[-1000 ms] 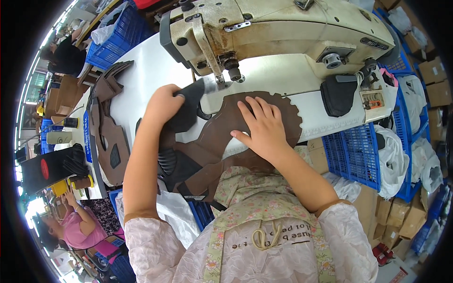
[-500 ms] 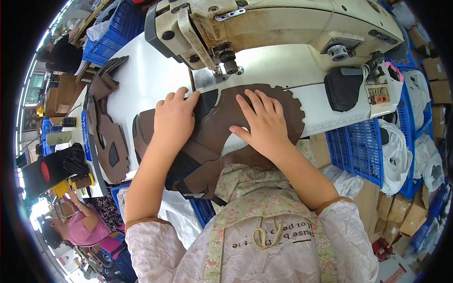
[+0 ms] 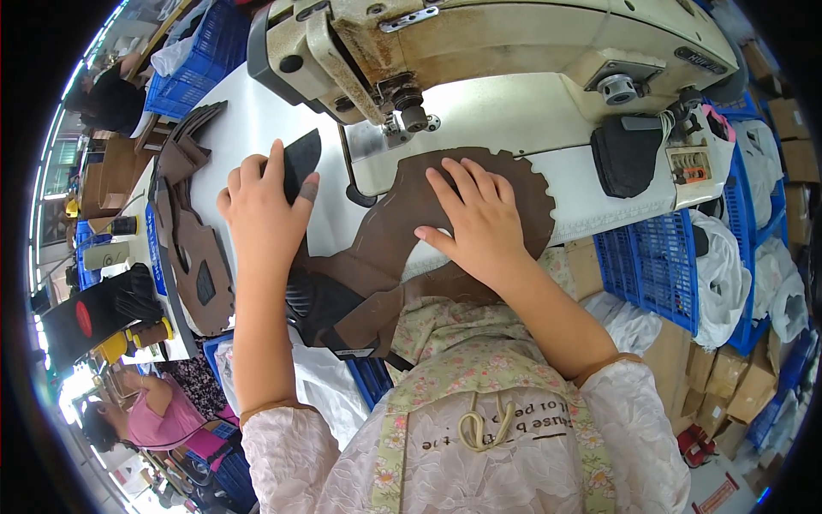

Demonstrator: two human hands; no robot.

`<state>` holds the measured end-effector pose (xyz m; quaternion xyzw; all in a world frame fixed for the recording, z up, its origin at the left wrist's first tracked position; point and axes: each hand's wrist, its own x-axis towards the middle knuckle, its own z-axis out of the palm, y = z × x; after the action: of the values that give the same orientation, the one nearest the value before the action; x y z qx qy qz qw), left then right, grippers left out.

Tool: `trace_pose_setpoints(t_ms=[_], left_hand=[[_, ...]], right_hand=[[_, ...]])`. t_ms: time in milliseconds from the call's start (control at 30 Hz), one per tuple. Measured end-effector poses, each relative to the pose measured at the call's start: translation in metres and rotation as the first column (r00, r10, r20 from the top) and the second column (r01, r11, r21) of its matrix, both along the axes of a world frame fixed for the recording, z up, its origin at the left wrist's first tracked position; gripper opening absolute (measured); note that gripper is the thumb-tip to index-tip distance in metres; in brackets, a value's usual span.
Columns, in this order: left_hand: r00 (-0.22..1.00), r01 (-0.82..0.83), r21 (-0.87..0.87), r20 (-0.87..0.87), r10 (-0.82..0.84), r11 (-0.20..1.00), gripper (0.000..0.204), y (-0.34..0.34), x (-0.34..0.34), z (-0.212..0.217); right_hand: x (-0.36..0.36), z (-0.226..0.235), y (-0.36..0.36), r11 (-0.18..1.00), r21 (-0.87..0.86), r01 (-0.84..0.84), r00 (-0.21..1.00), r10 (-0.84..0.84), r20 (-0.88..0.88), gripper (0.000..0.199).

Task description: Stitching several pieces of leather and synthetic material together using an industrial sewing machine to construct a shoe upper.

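White tabletop (image 3: pixel 244 116): brown panel (image 3: pixel 402 206) under splayed right fingers (image 3: pixel 462 183); left fingers (image 3: pixel 275 167) hold black panel (image 3: pixel 303 154).

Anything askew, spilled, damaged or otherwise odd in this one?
Mainly the cream sewing machine: rusty-brown staining marks its head, standing out against the pale casing; rust or grime, I can't tell. No spill shows. The brown piece lies under the right hand, and the left hand holds a black piece.

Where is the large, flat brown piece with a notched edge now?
In the head view, the brown piece lies slightly right of centre, under the right hand, below the cream metal sewing machine.
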<state>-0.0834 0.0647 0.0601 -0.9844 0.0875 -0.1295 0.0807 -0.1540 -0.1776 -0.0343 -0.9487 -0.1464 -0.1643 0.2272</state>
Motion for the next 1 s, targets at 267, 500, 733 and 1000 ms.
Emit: trace_pose_setpoints(t_ms=[267,500,733,1000], left_hand=[[0.935,0.236,-0.107,-0.246,-0.256,0.966,0.048,-0.029,-0.028,-0.03],[0.901,0.335,-0.215,-0.212,-0.378,0.918,0.038,-0.024,-0.014,-0.046],[0.877,0.377,-0.351,-0.161,-0.453,0.857,0.039,-0.022,-0.009,-0.055],[0.885,0.346,-0.427,-0.146,-0.441,0.835,0.04,-0.02,-0.009,-0.064]], right_hand=[[0.0,0.003,0.0,1.0,0.007,-0.002,1.0,0.002,-0.006,0.07],[0.003,0.004,-0.004,1.0,0.012,0.0,1.0,0.001,-0.031,0.069],[0.006,0.004,-0.004,1.0,-0.002,-0.01,0.999,0.01,-0.047,0.067],[0.007,0.01,-0.004,1.0,-0.019,-0.022,0.997,0.02,-0.074,0.064]])
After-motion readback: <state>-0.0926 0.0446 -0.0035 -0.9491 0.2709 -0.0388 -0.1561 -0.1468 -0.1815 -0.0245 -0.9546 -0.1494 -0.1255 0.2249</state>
